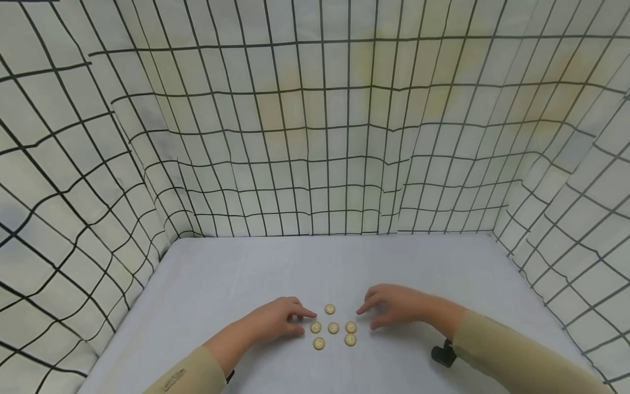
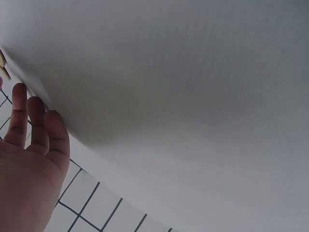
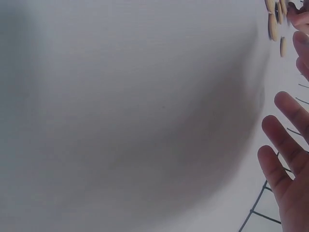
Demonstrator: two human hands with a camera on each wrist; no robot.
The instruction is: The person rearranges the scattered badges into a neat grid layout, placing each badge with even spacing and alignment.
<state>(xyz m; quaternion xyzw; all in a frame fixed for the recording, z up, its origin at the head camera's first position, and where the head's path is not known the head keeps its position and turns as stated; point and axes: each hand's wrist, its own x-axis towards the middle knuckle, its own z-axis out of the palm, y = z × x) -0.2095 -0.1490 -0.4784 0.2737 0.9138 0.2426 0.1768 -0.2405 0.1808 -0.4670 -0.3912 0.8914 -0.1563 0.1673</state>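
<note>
Several small, round, cream-coloured discs with dark marks lie in a loose cluster on the white tabletop in the head view. The topmost disc (image 1: 330, 309) lies apart from the others. Below it, a left disc (image 1: 315, 326), a middle disc (image 1: 333, 328) and a right disc (image 1: 351, 326) form a row. Lower still are a lower-left disc (image 1: 319, 343) and a lower-right disc (image 1: 350, 340). My left hand (image 1: 276, 320) is beside the left disc, index finger extended, holding nothing. To the cluster's right, my right hand (image 1: 401, 306) hovers with thumb and fingers apart, also holding nothing.
White walls with a black grid (image 1: 334, 137) enclose the table (image 1: 256, 262) at the back and both sides. A small black device (image 1: 444, 354) sits at the right wrist. Both sleeves are tan.
</note>
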